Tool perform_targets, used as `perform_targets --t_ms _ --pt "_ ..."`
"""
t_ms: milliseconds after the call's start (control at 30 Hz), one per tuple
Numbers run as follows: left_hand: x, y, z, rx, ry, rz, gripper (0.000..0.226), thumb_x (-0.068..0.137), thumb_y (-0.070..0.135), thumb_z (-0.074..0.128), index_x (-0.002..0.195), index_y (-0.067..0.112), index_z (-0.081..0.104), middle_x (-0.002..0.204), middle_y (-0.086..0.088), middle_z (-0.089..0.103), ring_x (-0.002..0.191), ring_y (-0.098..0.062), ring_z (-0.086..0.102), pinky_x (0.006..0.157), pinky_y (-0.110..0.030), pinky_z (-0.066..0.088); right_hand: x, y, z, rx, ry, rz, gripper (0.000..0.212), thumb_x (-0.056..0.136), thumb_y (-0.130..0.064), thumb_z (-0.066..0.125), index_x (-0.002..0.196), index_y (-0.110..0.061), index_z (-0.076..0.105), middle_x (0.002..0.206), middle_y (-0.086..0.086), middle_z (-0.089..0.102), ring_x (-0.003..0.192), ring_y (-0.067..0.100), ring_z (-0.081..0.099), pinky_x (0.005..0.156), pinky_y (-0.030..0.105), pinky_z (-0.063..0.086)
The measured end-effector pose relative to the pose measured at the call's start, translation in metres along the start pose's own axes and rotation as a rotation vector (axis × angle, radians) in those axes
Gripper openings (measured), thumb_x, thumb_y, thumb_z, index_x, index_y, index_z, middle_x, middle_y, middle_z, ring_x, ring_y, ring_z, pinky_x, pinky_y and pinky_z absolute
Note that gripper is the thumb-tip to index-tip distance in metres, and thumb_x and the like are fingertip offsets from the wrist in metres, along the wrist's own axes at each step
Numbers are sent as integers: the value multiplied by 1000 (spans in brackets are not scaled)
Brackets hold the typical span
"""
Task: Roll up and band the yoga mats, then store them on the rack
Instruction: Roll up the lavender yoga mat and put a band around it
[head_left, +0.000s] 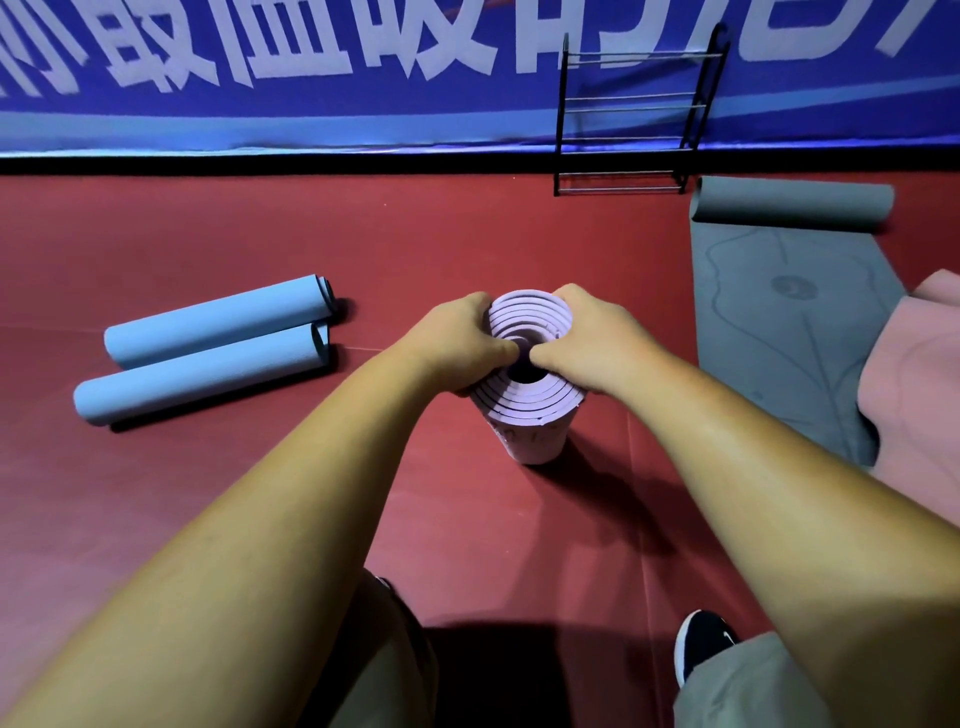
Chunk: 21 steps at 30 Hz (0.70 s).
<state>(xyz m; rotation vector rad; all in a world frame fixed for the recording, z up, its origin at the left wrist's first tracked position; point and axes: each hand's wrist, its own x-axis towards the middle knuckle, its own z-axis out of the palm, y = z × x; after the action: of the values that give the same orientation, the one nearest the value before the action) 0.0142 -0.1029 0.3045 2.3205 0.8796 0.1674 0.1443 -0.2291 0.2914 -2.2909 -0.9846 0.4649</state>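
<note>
Both the left hand (462, 343) and right hand (587, 338) grip the upright lilac mat (527, 415), whose unbanded coils could spring loose if either slackens.

Floor (208, 234): dark red, matte, faint seams.
Banner (363, 119): blue, large white characters, along the floor's far edge.
Black strip (260, 165): between banner and floor.
Shoe (701, 644): black with a white mark, on the floor's near right part.

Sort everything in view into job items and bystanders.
Job: left hand, right hand, both gripping the upright lilac mat; far blue roll; near blue roll; part-rolled grey mat; pink mat; black rack.
Bystanders: blue banner; black shoe; red floor.
</note>
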Motion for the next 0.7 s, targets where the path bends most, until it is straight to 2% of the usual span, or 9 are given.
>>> perform_targets --t_ms 67,200,333,400,467,600,700 --pt "-2 -7 -1 37 5 43 24 93 35 74 101 19 58 93 0 64 78 -17 63 53 -27 46 -4 -6 3 9 -1 -11 40 77 -35 79 114 -35 64 101 -9 70 88 16 68 63 29 49" --pt "-14 -22 -13 117 -3 122 19 93 27 72 92 21 54 84 7 60 79 -19 57 56 -25 39 -19 -27 13 -96 106 -35 24 74 -37 78 91 -24 67 87 -6 68 82 22 68 67 36 57" --pt "-34 -40 -39 151 10 147 18 93 25 70 93 20 53 85 4 60 76 -18 56 56 -28 37 -42 -57 27 -72 156 -52 19 72 -33 75 85 -22 68 79 -5 68 76 24 68 64 39 59" --pt "-50 -52 -58 151 32 150 20 92 25 70 87 23 51 84 4 60 74 -17 55 56 -29 37 -51 -78 35 -79 160 -84 20 71 -35 76 83 -21 68 78 -5 68 76 24 68 64 40 59" --pt "-72 -72 -79 125 70 128 20 91 27 71 85 24 52 84 5 61 74 -14 56 58 -29 39 -61 -107 47 -118 141 -139 20 71 -36 75 84 -22 69 79 -4 69 77 25 68 66 41 60" --pt "-123 -134 -112 24 162 41 20 89 32 72 103 21 63 94 4 70 85 -17 64 70 -37 53 -83 -169 86 -238 92 -274 25 71 -37 71 91 -23 69 84 -1 69 82 32 67 70 39 59" --pt "-173 -193 -125 -117 234 -35 20 87 22 73 106 23 66 99 6 71 93 -16 67 81 -38 56 -106 -218 129 -363 12 -376 25 76 -36 70 97 -23 68 92 5 68 89 38 67 68 34 47"
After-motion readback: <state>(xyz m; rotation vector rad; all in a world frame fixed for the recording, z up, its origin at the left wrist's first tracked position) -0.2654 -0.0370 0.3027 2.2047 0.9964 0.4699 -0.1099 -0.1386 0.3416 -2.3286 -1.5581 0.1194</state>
